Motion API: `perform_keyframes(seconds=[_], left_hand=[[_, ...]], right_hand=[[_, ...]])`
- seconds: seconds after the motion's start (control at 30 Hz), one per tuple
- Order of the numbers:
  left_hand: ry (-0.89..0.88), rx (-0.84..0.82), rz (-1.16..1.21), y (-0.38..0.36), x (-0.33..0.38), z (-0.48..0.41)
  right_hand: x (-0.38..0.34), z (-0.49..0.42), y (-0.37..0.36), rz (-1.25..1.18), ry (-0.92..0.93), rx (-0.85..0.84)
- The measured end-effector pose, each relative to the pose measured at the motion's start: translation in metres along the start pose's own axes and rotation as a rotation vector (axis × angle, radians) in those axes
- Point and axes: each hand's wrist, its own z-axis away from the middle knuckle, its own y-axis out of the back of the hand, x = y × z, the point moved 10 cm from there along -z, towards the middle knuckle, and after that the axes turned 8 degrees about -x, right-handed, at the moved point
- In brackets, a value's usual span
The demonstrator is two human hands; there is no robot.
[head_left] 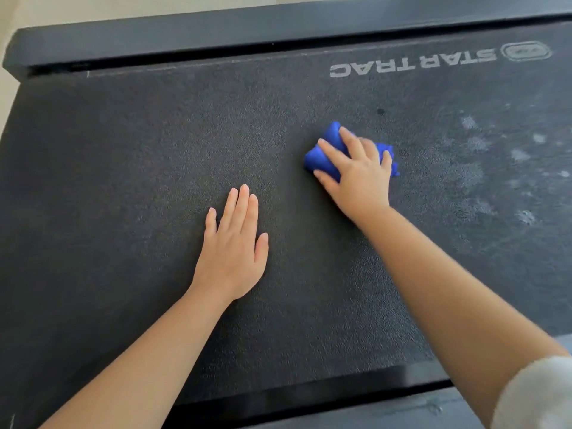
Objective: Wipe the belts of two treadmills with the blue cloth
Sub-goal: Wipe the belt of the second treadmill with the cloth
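A dark textured treadmill belt (130,168) fills most of the view. The bunched blue cloth (328,143) lies on the belt right of centre, and my right hand (359,171) presses down on it with fingers spread over and curled around the bunch. My left hand (232,246) rests flat on the belt to the left of the cloth, fingers straight and together, holding nothing. The belt looks darker on the left and middle; pale dusty smudges (495,156) mark its right part.
White "STAR TRAC" lettering (411,61) is printed on the belt at the upper right. A dark side rail (216,29) runs along the far edge and another rail (356,410) along the near edge. Pale floor (9,85) shows at the left.
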Motion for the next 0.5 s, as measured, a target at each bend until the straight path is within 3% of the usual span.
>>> perform_keyframes(seconds=[0.2, 0.33, 0.4, 0.5], left_hand=[[-0.004, 0.018, 0.024, 0.0, 0.001, -0.001], [-0.008, 0.026, 0.02, 0.003, 0.002, 0.0], [-0.003, 0.028, 0.002, 0.003, 0.002, 0.0], [0.002, 0.012, -0.02, 0.001, 0.001, 0.0]], right_hand=[[-0.043, 0.148, 0.004, 0.0, 0.209, 0.045], [-0.041, 0.141, 0.002, 0.027, 0.446, -0.014], [-0.02, 0.097, -0.002, 0.048, 0.376, -0.023], [0.024, 0.031, 0.008, 0.028, 0.132, 0.022]])
